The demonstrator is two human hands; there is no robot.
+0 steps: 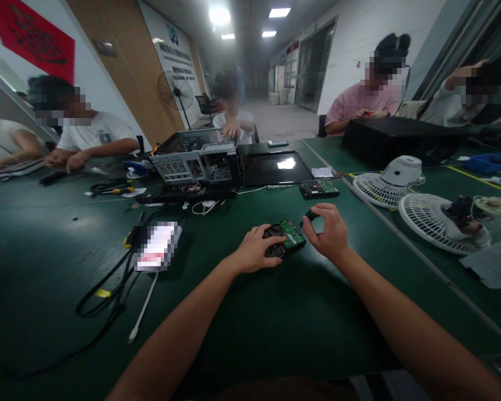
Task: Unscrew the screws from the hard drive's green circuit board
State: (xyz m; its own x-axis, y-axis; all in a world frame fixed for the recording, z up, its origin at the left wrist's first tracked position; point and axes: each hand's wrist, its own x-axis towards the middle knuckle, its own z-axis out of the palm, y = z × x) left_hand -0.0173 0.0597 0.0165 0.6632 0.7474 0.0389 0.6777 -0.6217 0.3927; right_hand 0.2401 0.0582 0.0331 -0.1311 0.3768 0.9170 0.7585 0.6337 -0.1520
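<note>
A hard drive [290, 234] lies on the green table with its circuit board facing up. My left hand [261, 249] grips it from the left side, fingers over the black casing and thumb side near the board. In my right hand [329, 231] is a screwdriver [308, 218] with a dark handle, pinched between thumb and fingers. Its thin shaft slants down to the right edge of the circuit board. Whether the tip sits in a screw is too small to tell. Farther back rests a second hard drive [319, 188], also board side up.
An opened computer case [196, 164] stands at the back, a person behind it, beside a black panel [278, 167]. Left lie a lit phone [156, 248] and black cables [108, 278]. White fan parts [436, 223] and a black box [401, 139] occupy the right; co-workers sit around.
</note>
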